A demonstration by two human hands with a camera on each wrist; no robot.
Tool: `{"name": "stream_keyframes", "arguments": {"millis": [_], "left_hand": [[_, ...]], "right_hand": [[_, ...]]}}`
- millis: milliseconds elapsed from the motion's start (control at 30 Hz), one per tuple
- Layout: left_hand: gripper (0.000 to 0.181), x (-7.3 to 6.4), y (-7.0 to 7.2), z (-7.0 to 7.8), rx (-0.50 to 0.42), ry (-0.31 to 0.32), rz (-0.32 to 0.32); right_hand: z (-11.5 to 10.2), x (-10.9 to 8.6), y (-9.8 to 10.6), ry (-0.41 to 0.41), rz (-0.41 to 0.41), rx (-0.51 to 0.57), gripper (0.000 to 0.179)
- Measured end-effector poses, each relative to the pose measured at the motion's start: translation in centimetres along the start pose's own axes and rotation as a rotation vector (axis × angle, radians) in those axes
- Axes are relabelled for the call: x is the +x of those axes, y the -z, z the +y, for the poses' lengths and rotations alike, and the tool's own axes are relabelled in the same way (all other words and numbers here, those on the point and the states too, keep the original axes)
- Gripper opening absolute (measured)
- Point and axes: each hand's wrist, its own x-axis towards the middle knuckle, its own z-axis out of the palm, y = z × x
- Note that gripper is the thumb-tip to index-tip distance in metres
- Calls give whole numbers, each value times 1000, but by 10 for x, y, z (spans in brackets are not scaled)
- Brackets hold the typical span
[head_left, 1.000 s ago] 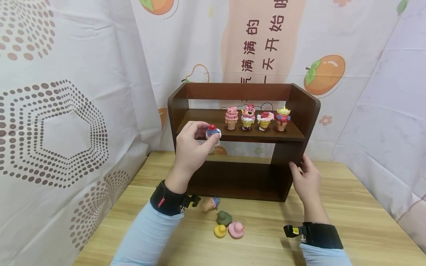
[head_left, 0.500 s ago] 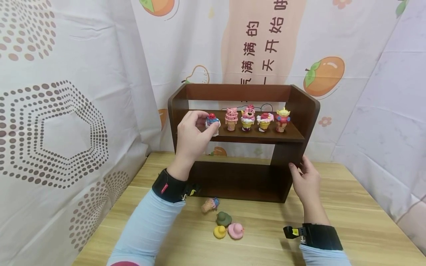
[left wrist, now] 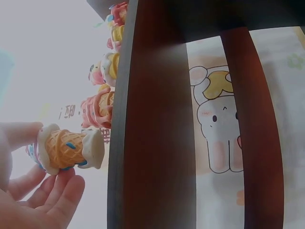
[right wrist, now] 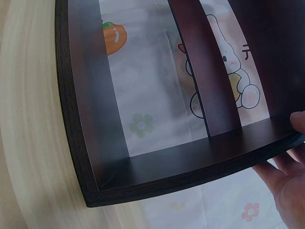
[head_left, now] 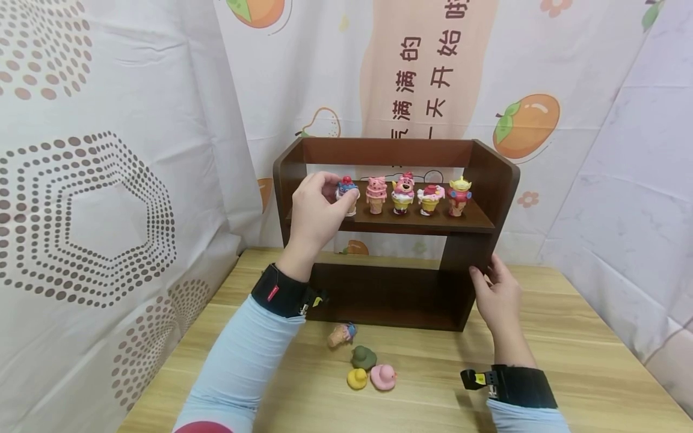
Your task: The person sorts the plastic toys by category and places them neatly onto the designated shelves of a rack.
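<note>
My left hand (head_left: 319, 207) pinches an ice-cream-cone figurine (left wrist: 66, 148) between thumb and fingers. It has a blue and white top, a red ball and a waffle-patterned base. In the head view it is upright at the left of the upper shelf; in the left wrist view its base looks slightly apart from the board. To its right stand a pink figurine (head_left: 376, 195), a bear figurine (head_left: 403, 193), a pink-and-yellow figurine (head_left: 430, 199) and a green-headed figurine (head_left: 458, 196). My right hand (head_left: 498, 293) grips the right side panel of the dark brown shelf (right wrist: 171, 169).
On the wooden table (head_left: 568, 337) before the shelf lie another cone figurine (head_left: 342, 334), a green duck (head_left: 363, 358), a yellow duck (head_left: 357, 379) and a pink duck (head_left: 383, 377). A printed curtain (head_left: 595, 72) hangs behind.
My left hand has raised the ice-cream-cone figurine from the shelf's front edge to a spot over the upper board, beside the pink one. My right hand has stayed at the side panel.
</note>
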Motion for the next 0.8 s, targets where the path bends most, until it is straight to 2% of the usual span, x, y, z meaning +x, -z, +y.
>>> {"name": "stream_keyframes", "arguments": {"millis": [300, 800], "left_hand": [[32, 7, -5, -1, 37, 18, -26], [33, 15, -13, -4, 122, 96, -76]], "right_hand": [[0, 0, -1, 18, -1, 7, 45], [1, 0, 0, 7, -4, -12, 44]]}}
